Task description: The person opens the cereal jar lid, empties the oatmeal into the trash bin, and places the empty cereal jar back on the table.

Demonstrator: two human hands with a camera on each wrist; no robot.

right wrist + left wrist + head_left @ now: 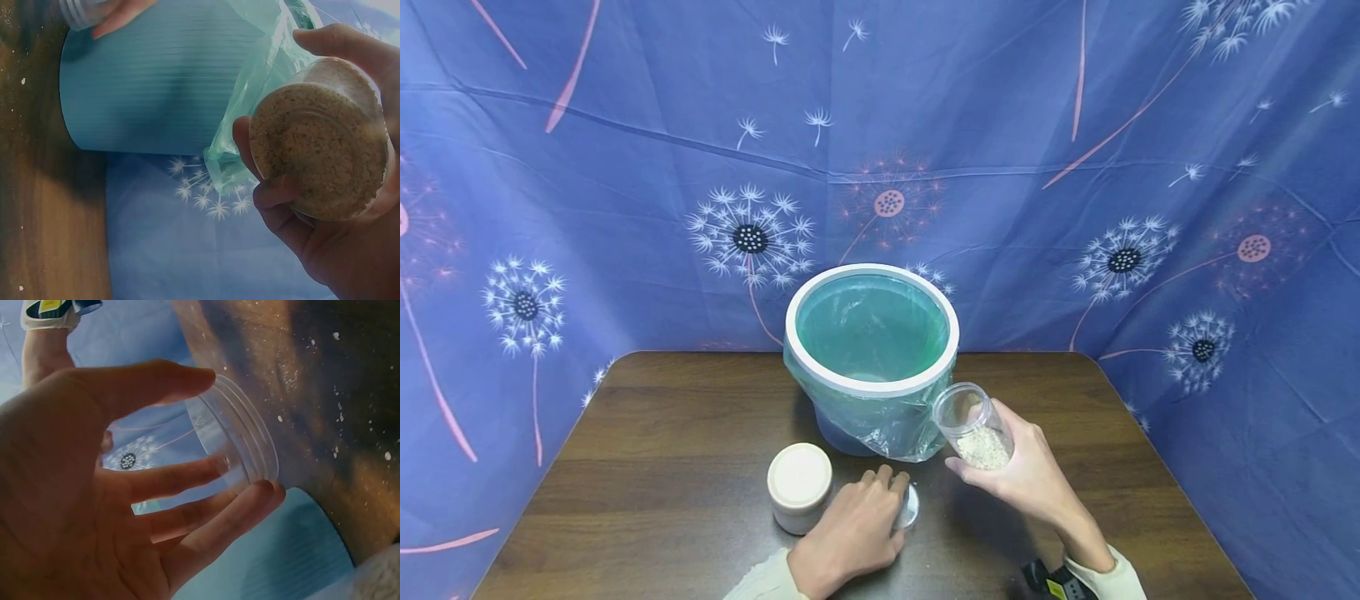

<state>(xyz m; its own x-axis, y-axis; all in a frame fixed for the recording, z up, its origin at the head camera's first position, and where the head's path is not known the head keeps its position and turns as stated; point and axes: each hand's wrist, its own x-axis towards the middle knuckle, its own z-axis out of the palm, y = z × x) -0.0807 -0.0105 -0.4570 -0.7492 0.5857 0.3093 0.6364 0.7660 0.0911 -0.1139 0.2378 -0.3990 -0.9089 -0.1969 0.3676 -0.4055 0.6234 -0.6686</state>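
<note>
My left hand (853,529) pinches a clear round screw lid (240,434) between thumb and fingers, low over the table. In the right hand (1036,475) is a clear plastic jar (957,408), gripped around its side and tilted with its mouth toward the bin. Pale flakes (983,448) lie in the lower part of that jar; the right wrist view shows them through its base (322,150). Right beside the jar stands a blue bin with a white rim (872,387), lined with a thin green bag (898,425).
A short container with a cream lid (800,477) stands left of the left hand. Small white crumbs (336,336) are scattered on the brown wooden table (662,467). Blue dandelion-print cloth (1000,125) hangs behind and at both sides.
</note>
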